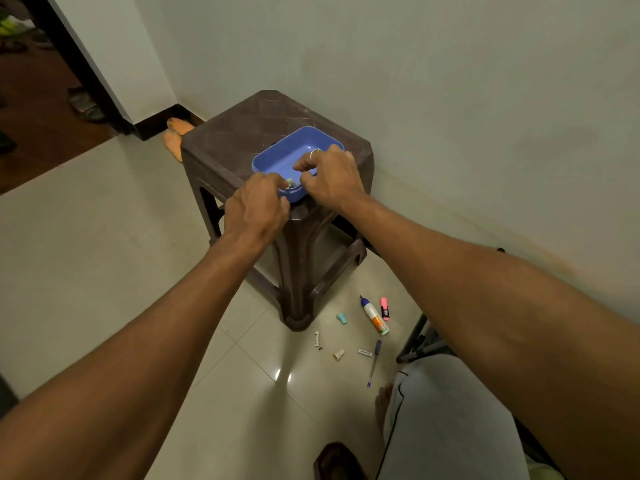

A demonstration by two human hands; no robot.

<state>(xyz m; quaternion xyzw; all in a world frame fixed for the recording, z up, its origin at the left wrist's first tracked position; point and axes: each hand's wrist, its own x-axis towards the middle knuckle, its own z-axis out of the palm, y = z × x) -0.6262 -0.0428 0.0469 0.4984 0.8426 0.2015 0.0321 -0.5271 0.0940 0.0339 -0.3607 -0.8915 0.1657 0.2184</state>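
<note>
Both arms reach forward and down, forearms converging over the brown stool [242, 133] set by the wall. Left hand [256, 206] is knuckles up at the near corner of the blue tray [287, 150], fingers curled, thumb and forefinger pinching a small pale piece [290, 183] right at the tray's near rim. Right hand [332, 178] sits just beside it over the tray's right side, wrist bent, fingers curled in, with a ring [313, 153] on one bent finger. Can't tell whether it grips anything. The hands are nearly touching around the pale piece. The tray lies flat on the stool top, toward the wall-side edge.

On the floor tiles by the stool leg: glue bottle [374, 315] with an orange-green label, pink highlighter [384, 309] with a black label, teal cap [342, 318], purple pen [374, 363], and a white stick [316, 339] with dark marks. All writing is too small to read.
</note>
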